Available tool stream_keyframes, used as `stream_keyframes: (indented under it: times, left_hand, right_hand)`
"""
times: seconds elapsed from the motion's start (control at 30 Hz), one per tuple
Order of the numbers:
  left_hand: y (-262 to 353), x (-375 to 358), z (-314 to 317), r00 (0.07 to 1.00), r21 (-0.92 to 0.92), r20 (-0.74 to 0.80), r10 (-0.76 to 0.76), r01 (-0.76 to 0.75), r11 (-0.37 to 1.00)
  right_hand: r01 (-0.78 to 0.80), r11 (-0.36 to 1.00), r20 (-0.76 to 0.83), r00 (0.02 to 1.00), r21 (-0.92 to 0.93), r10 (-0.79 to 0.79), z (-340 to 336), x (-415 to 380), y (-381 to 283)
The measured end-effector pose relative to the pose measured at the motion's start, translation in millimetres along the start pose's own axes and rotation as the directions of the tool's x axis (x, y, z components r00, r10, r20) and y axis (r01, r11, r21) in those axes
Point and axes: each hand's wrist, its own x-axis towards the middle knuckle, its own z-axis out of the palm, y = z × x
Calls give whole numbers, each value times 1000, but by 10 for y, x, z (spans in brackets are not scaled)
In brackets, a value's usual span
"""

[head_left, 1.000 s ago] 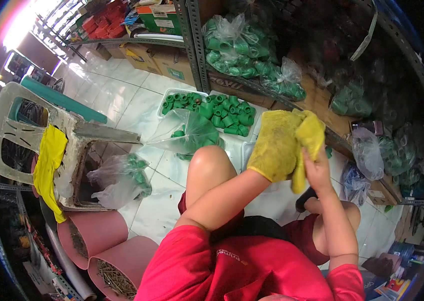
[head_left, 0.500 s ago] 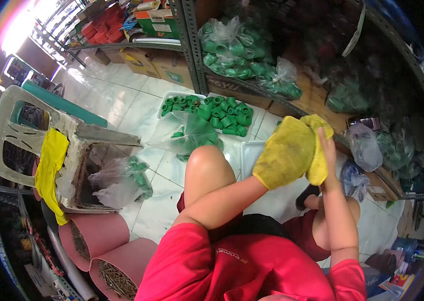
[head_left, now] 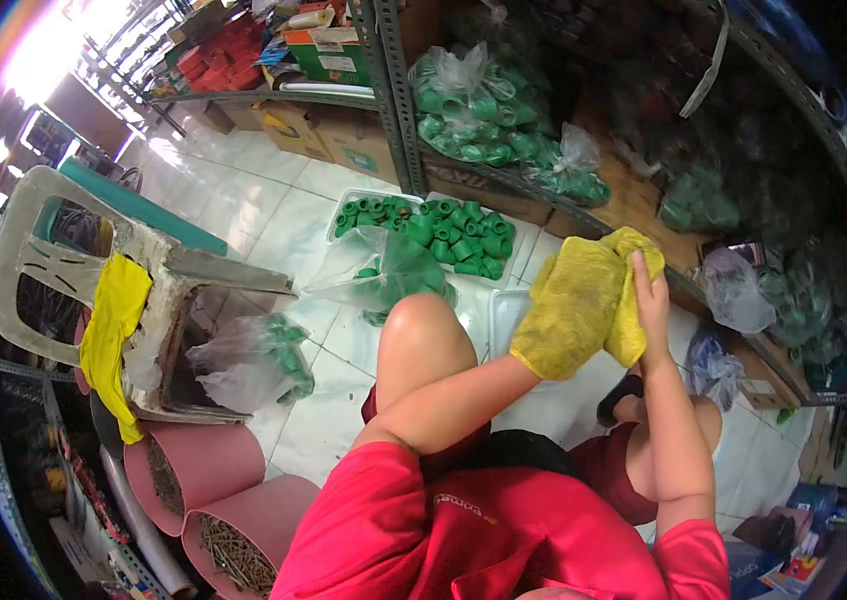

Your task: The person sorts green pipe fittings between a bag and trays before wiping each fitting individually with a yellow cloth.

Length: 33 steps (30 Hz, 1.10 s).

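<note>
Over floor tiles (head_left: 328,420) beside shelving (head_left: 395,100), right fingers (head_left: 639,272) touch yellow cloth (head_left: 573,310); both grips unclear.

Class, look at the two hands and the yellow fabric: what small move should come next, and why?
Perhaps the right hand should press the loose fold of yellow fabric closer around the hidden left hand: the fabric covers that hand to the wrist, and the right hand lies against the fold.
</note>
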Motion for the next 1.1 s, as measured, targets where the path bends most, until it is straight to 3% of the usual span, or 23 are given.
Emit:
stream_keyframes:
  times: [0.07,0.13,0.2,0.27,0.3,0.33,0.37,0.5,0.53,0.57,0.6,0.67,0.7,0.77,0.8,0.83,0.87,0.93,0.97,1.0,1.03,1.07,1.1]
  left_hand:
    - [-28,-32,48,999,-188,34,-12,19,982]
    - [-40,-12,37,980,-286,-174,92,-139,948]
    - [80,75,-327,997,-181,63,52,-40,983]
    - [49,122,-310,959,-48,283,-15,30,998]
    - [-143,102,73,988,-537,139,-61,127,834]
    - [-248,94,280,984,-888,33,-173,108,447]
    - [-167,157,193,980,-990,75,-185,96,103]
    - [-232,196,187,979,-942,59,-197,120,313]
    - [-133,161,61,997,-459,13,-78,75,885]
    - [-67,122,-5,997,277,62,42,-58,959]
    - [-89,64,105,997,277,63,44,-60,959]
    - [-181,-31,401,993,-331,-112,47,-81,940]
    - [-35,24,176,993,-335,-112,48,-83,939]
    - [379,182,-516,953,117,272,133,-170,979]
    - [282,119,-333,953,116,271,136,-172,978]
    - [102,-8,9,973,-34,18,229,-228,973]
    - [9,-82,195,931,-164,-246,270,-314,935]
    - [139,5,-73,959,-5,-153,238,-242,970]
    - [171,57,-181,979,162,-69,191,-178,971]
    - [127,87,-172,978,161,-71,198,-185,970]
    - [67,104,-148,982,255,-86,171,-145,956]
    - [14,115,-133,985,344,-100,141,-99,934]
    - [114,208,-318,995,323,81,-65,35,946]
  right_hand:
    - [-23,992,-30,999,124,27,11,-49,-48]
    - [-145,915,30,989,378,144,19,-87,-122]
    - [-174,928,104,984,331,147,-80,-102,-65]
    - [3,995,264,964,-101,24,-168,-111,-51]
    - [3,995,264,964,-99,24,-193,-124,-43]
    - [45,994,312,950,-104,-11,-212,-139,-35]
    - [87,990,360,932,-107,-43,-230,-153,-30]
    - [205,974,379,912,-96,-154,-252,-127,-18]
    - [187,981,342,926,-48,-160,-247,-125,-5]
    - [187,981,341,926,-49,-159,-226,-130,22]
    - [184,981,242,957,-68,-163,-189,-138,52]
    - [181,979,139,976,-91,-167,-134,-144,33]
    - [147,982,43,989,-118,-142,-114,-143,-6]
    - [112,984,-59,991,-140,-122,-127,-101,-5]
    - [-43,985,-55,997,169,53,-173,-48,61]
    - [-196,868,3,976,457,219,-232,3,130]
    - [-197,868,2,975,457,220,-326,64,204]
    - [-460,837,163,888,296,431,-483,168,304]
    - [-308,945,70,946,-108,316,-502,191,325]
    - [-305,946,64,948,-108,313,-516,172,290]
    - [-103,779,-65,995,-619,81,-533,141,240]
    - [18,323,-44,982,-946,-182,-540,107,181]
    - [25,662,-59,993,-749,-105,-478,68,25]
